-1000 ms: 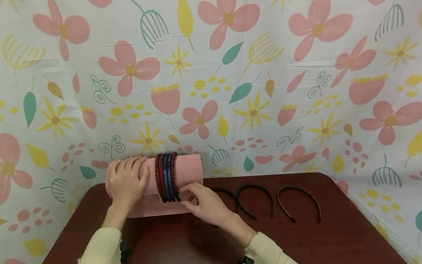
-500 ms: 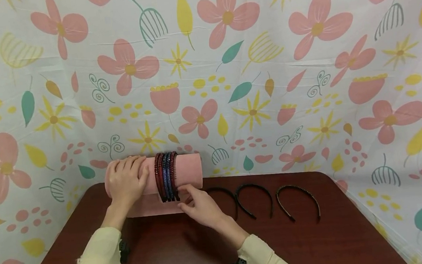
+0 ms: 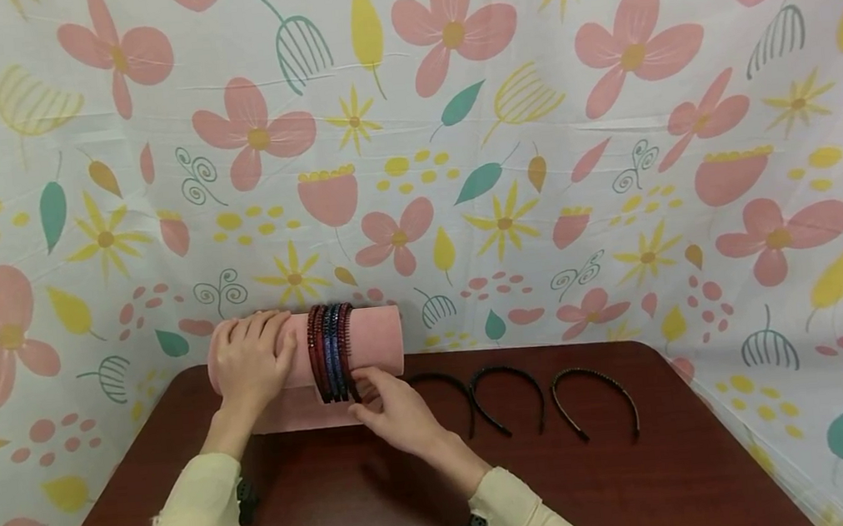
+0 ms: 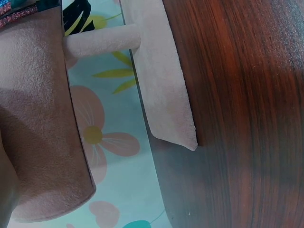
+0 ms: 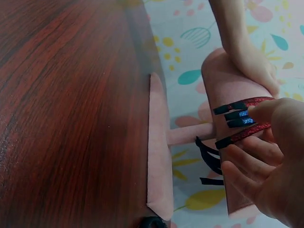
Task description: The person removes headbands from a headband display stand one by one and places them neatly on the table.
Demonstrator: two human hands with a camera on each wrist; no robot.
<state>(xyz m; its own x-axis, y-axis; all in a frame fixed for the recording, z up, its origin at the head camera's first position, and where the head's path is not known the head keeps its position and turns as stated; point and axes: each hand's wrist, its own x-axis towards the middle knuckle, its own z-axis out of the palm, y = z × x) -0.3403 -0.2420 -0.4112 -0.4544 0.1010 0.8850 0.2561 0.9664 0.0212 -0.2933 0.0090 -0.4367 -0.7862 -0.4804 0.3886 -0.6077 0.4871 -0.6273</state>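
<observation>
Hands [image 3: 252, 357] [image 3: 400, 415] at a pink holder [image 3: 379, 338] on a red-brown table [image 3: 531, 487], floral cloth [image 3: 396, 144] behind.

Headbands [image 3: 335, 354] around stand [image 3: 377, 338]; stand on table [image 3: 637, 486]; loose headbands [image 3: 504, 368] to right, left two perhaps touching; cloth [image 3: 410, 130] behind.

Leftmost loose headband [image 3: 462, 386] partly hidden behind right hand [image 3: 397, 414]; left hand [image 4: 6, 185] cropped in left-wrist view

Passable over the near table [image 3: 352, 503] and under the roll [image 3: 375, 338], left of its post [image 4: 102, 40]. Blocked left by left hand [image 3: 255, 357], right by right hand [image 3: 397, 411] and headbands [image 3: 504, 368], far by cloth [image 3: 410, 130].
</observation>
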